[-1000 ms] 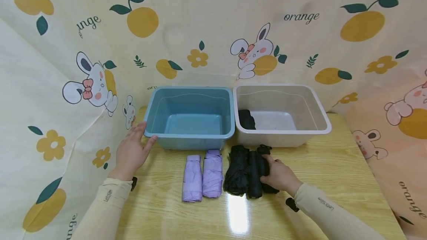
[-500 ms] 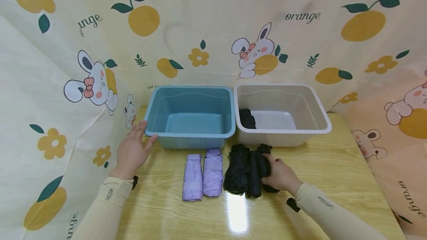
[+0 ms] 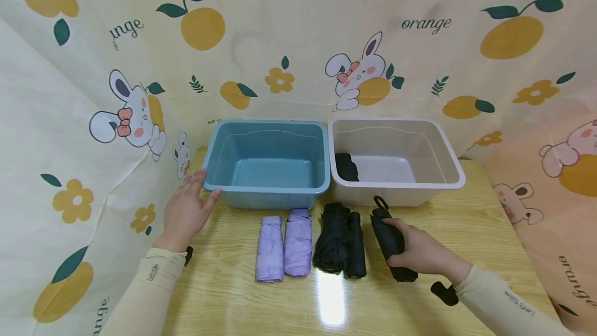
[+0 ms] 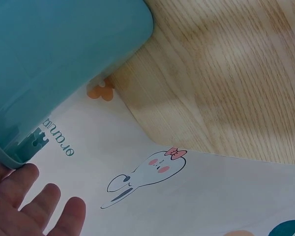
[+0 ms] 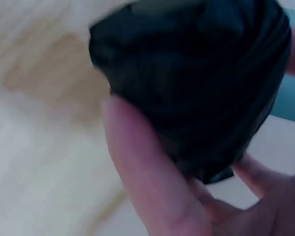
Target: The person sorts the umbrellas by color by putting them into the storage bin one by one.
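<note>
Head view: right hand point(image 3: 422, 249) grips a probable umbrella point(image 3: 388, 235).

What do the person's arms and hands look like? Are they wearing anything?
Cream-coloured sleeves cover both arms down to the wrists, with small dark lettering on each, too small to read for sure. A small black piece shows at each wrist. The left hand and right hand are bare, without gloves.
</note>
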Demonstrator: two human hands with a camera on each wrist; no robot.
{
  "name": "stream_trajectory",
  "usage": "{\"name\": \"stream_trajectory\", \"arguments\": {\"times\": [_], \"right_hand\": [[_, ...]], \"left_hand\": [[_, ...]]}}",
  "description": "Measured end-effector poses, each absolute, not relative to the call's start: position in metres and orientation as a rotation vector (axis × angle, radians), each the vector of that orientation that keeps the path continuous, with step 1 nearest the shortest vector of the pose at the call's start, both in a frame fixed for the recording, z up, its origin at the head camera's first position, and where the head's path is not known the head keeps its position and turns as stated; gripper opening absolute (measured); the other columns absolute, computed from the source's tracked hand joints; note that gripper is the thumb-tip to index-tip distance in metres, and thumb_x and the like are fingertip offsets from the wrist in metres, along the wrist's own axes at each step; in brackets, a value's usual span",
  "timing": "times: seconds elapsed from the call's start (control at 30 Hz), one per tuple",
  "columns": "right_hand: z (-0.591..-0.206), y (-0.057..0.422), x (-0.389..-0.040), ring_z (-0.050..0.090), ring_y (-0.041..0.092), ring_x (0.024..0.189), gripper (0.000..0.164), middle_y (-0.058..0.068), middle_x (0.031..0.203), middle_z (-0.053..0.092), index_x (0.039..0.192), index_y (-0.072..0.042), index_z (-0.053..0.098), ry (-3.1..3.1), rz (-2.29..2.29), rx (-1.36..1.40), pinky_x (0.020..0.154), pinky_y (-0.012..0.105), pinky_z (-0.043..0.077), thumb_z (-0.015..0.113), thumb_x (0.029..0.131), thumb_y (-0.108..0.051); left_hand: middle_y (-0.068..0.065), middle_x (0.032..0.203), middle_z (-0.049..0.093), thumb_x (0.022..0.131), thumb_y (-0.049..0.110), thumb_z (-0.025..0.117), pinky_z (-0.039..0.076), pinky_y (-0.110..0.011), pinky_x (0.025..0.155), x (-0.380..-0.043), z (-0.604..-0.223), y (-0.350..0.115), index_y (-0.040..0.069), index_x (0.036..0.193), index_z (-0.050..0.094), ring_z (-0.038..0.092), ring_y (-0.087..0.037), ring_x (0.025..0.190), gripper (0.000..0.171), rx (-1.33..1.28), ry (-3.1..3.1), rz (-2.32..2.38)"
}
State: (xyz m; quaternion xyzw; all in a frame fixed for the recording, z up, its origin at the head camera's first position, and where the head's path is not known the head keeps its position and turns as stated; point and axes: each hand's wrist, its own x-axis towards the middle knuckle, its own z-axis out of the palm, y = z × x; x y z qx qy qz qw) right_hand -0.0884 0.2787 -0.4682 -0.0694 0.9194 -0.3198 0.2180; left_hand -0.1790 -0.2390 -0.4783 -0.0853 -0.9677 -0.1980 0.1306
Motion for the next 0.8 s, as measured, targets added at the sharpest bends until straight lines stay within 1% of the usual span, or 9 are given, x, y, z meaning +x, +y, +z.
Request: {"name": "stream_trajectory", "arguments": {"times": [0.07,0.13,0.23,0.33,0.47,0.6,0.8], "right_hand": [[-0.446,0.278,-0.087,0.059,0.019,0.072,0.094,0.018,0.108,0.058,0.151,-0.005,0.033,2.495,-0.949,-0.225,0.059,0.032,0.052,0.082,0.071,-0.010],[-0.422,0.277,-0.086,0.061,0.019,0.071,0.094,0.022,0.116,0.054,0.153,-0.007,0.031,2.446,-1.005,-0.248,0.058,0.032,0.054,0.082,0.074,-0.009],[-0.390,0.277,-0.089,0.064,0.022,0.073,0.093,0.027,0.123,0.048,0.154,-0.009,0.028,2.397,-1.108,-0.307,0.058,0.034,0.057,0.081,0.077,-0.007],[-0.360,0.279,-0.098,0.065,0.027,0.082,0.093,0.029,0.124,0.043,0.155,-0.010,0.025,2.359,-1.201,-0.362,0.060,0.036,0.058,0.080,0.080,-0.005],[-0.327,0.282,-0.119,0.065,0.030,0.089,0.095,0.029,0.125,0.042,0.156,-0.012,0.022,2.395,-1.192,-0.368,0.061,0.037,0.059,0.079,0.081,-0.005],[-0.309,0.285,-0.145,0.067,0.030,0.091,0.096,0.030,0.130,0.044,0.157,-0.014,0.020,2.458,-1.093,-0.307,0.061,0.039,0.059,0.080,0.083,-0.008],[-0.305,0.290,-0.184,0.068,0.029,0.084,0.094,0.033,0.129,0.045,0.157,-0.013,0.018,2.504,-1.000,-0.223,0.061,0.043,0.059,0.079,0.085,-0.014]], "left_hand": [[-0.024,0.149,0.043,0.101,0.043,0.057,0.035,-0.061,0.107,-0.179,-0.478,-0.240,-0.005,0.147,0.042,0.039,-0.049,0.135,0.068,-0.246,-2.809,-0.579],[-0.024,0.150,0.043,0.101,0.043,0.057,0.035,-0.061,0.107,-0.178,-0.477,-0.242,-0.005,0.147,0.042,0.039,-0.049,0.135,0.068,-0.246,-2.807,-0.577],[-0.024,0.150,0.042,0.101,0.043,0.057,0.035,-0.061,0.107,-0.179,-0.477,-0.244,-0.005,0.148,0.042,0.039,-0.049,0.135,0.069,-0.239,-2.810,-0.572],[-0.024,0.150,0.042,0.102,0.044,0.056,0.035,-0.060,0.107,-0.179,-0.477,-0.246,-0.005,0.148,0.041,0.039,-0.049,0.135,0.069,-0.233,-2.812,-0.563],[-0.024,0.149,0.043,0.101,0.042,0.057,0.035,-0.060,0.108,-0.179,-0.477,-0.247,-0.006,0.147,0.042,0.039,-0.049,0.134,0.068,-0.242,-2.802,-0.559],[-0.024,0.149,0.044,0.101,0.041,0.059,0.035,-0.060,0.107,-0.179,-0.477,-0.245,-0.005,0.147,0.043,0.040,-0.049,0.134,0.068,-0.239,-2.790,-0.569],[-0.022,0.151,0.041,0.101,0.044,0.058,0.035,-0.061,0.107,-0.179,-0.480,-0.241,-0.003,0.149,0.041,0.038,-0.048,0.136,0.069,-0.231,-2.812,-0.596]]}}
